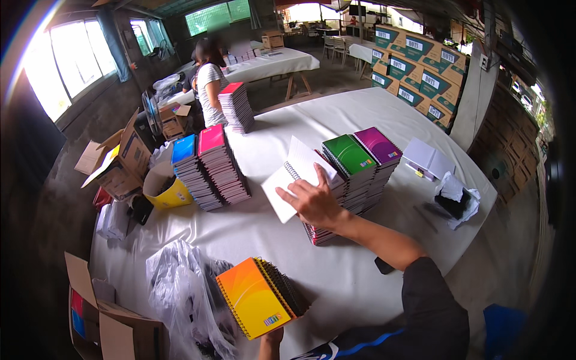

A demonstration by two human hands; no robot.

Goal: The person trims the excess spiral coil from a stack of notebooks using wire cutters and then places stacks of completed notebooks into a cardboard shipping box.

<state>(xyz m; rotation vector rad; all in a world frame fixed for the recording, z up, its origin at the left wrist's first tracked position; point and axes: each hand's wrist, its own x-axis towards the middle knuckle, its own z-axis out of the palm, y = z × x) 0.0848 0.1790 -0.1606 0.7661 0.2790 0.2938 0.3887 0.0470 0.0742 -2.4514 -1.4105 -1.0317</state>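
My left hand (272, 343) comes in at the lower edge, closed around a bundle of spiral notebooks (258, 297) with yellow-orange covers. Most of its fingers are hidden under the bundle. My right hand (315, 204) reaches over an open spiral notebook (282, 183) with white pages, its fingers spread and touching the paper. That notebook lies tilted across a stack of notebooks (321, 234), mostly covered by my hand and arm. Beside it to the right stand a stack with a green cover (349, 154) on top and one with a purple cover (378, 144).
Stacks topped by blue (185, 148) and pink (211, 138) notebooks stand left of centre. A clear plastic bag (186, 294) lies near my left hand, beside an open carton (114, 324). A white packet (429, 159) sits right. Beyond the white-covered table (336, 111) a person (210, 90) stands.
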